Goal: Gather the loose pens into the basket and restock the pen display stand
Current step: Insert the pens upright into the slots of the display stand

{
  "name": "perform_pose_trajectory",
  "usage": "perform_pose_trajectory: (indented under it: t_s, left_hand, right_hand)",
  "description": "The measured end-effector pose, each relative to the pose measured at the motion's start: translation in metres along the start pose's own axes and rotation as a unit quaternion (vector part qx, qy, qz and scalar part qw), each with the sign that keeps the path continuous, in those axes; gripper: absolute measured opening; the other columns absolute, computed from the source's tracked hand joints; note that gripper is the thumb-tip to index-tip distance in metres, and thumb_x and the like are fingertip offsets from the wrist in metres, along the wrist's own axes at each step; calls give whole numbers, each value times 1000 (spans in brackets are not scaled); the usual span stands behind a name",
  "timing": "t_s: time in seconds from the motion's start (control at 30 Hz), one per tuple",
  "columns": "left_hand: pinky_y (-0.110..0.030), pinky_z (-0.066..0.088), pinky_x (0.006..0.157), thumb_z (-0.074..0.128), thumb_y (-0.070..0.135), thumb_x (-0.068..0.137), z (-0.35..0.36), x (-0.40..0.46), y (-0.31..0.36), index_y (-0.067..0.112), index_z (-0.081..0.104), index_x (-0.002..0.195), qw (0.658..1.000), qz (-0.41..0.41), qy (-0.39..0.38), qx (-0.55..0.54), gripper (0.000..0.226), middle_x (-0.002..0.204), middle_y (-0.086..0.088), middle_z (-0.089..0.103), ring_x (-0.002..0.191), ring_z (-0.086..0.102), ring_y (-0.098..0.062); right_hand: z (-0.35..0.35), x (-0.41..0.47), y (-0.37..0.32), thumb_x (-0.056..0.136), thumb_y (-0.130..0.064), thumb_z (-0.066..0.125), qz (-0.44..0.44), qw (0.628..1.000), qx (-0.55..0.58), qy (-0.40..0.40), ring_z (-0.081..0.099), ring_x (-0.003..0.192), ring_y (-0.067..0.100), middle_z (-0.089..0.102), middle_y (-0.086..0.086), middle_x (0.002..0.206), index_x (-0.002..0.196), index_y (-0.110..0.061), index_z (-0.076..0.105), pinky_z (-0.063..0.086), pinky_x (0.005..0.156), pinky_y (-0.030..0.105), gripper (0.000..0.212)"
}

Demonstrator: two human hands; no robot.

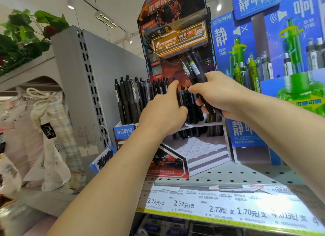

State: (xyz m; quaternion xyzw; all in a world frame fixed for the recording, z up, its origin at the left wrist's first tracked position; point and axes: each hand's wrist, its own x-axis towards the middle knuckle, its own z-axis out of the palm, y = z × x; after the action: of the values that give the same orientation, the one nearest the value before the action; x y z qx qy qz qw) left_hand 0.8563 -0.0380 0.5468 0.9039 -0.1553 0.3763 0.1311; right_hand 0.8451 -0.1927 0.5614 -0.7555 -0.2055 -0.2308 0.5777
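A red-and-orange cardboard pen display stand (205,147) sits on a perforated shelf, with several black pens (133,98) upright in its back rows and bare white holes in its front tiers. My right hand (219,93) grips a bundle of black pens (195,68) tilted up and to the left in front of the stand. My left hand (163,109) reaches into the standing pens, index finger stretched out, touching a black pen in the middle row. No basket is in view.
A blue display with green pens (274,63) stands right beside the stand. Price labels (219,207) line the shelf's front edge. A grey slotted shelf panel (91,88) rises on the left, with bagged goods (47,133) and artificial plants (26,35) beyond.
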Motion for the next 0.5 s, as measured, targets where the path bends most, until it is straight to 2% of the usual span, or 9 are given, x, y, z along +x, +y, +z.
perform_pose_trajectory:
  t_s: [0.07, 0.13, 0.2, 0.27, 0.37, 0.5]
  left_hand:
    - [-44, 58, 73, 50, 38, 90, 0, -1, 2, 35, 7, 157, 1000, -5, -23, 17, 79, 84, -4, 67, 79, 63, -30]
    - [-41, 56, 71, 50, 38, 91, 0, -1, 2, 33, 11, 157, 1000, -5, -12, 16, 77, 80, 0, 63, 80, 61, -29]
    - [-40, 55, 68, 50, 39, 91, -1, -2, 2, 31, 23, 154, 1000, -4, 12, 4, 69, 78, 0, 62, 77, 61, -26]
    - [-38, 54, 62, 49, 37, 90, -2, -2, 2, 32, 42, 140, 999, 1, 37, -25, 51, 73, 1, 62, 70, 61, -22]
    - [-39, 53, 61, 45, 34, 87, -4, -3, 3, 31, 57, 118, 991, -10, 78, -108, 34, 73, 1, 64, 70, 63, -24]
    - [-46, 57, 69, 45, 36, 94, -8, -5, 4, 32, 61, 104, 959, -22, 148, -242, 19, 73, 2, 69, 67, 66, -18]
  right_hand:
    - [0, 0, 0, 101, -19, 59, -3, 1000, 4, -7, 57, 52, 12, 59, 7, 72, 106, -12, 63, 47, 44, 25, 9]
    - [1, 0, 1, 102, -16, 59, -11, 1000, 23, -19, 59, 48, 8, 61, 8, 79, 107, -11, 62, 48, 44, 22, 9]
    - [2, -1, 1, 102, -15, 58, -12, 999, 33, -27, 63, 49, 8, 64, 8, 85, 109, -10, 63, 50, 46, 21, 10]
    - [1, -1, 0, 103, -15, 58, -7, 999, 39, -32, 65, 52, 10, 68, 8, 87, 111, -8, 64, 52, 47, 22, 12]
    - [2, -1, -1, 103, -14, 55, -1, 998, 52, -40, 66, 54, 12, 70, 7, 82, 113, -7, 63, 53, 47, 23, 14]
    - [2, -3, -2, 104, -15, 54, -1, 996, 62, -57, 67, 57, 14, 72, 6, 82, 115, -9, 63, 57, 51, 26, 15]
